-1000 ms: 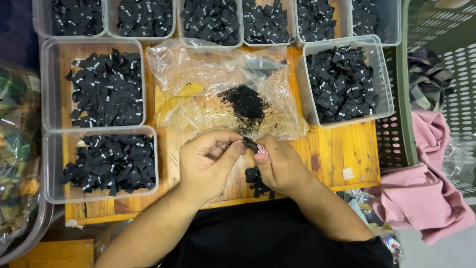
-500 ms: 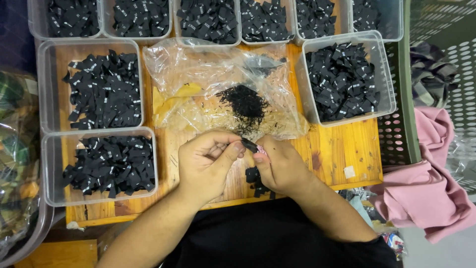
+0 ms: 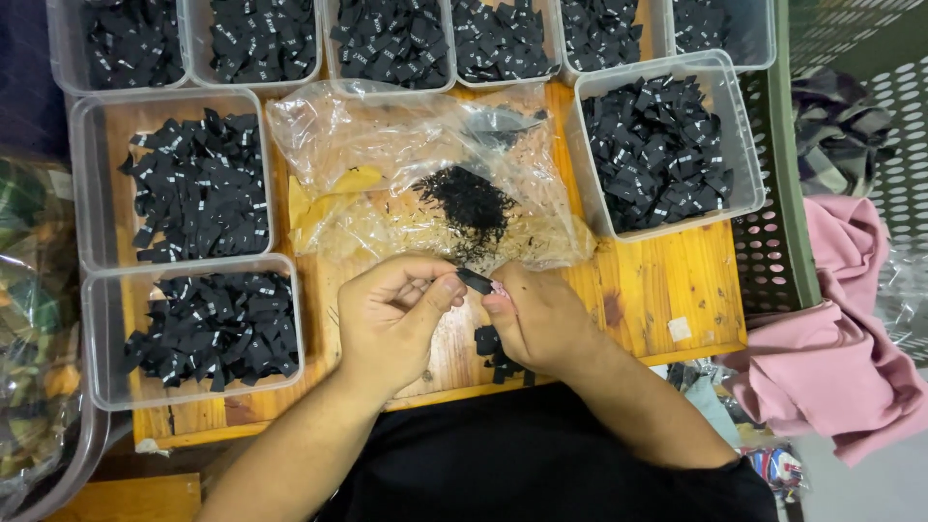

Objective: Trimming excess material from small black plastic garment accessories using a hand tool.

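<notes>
Left hand (image 3: 396,314) and right hand (image 3: 536,314) are brought together over the wooden tabletop (image 3: 677,280), and a small black fabric label (image 3: 475,281) is pinched between their fingertips. Part of the label is covered by the fingers. More black labels (image 3: 495,350) are half hidden under the right hand. Just beyond, black scraps are heaped on a crumpled clear plastic bag (image 3: 387,155). Clear tubs (image 3: 667,135) of labels are ranged around, the far ones cut off.
</notes>
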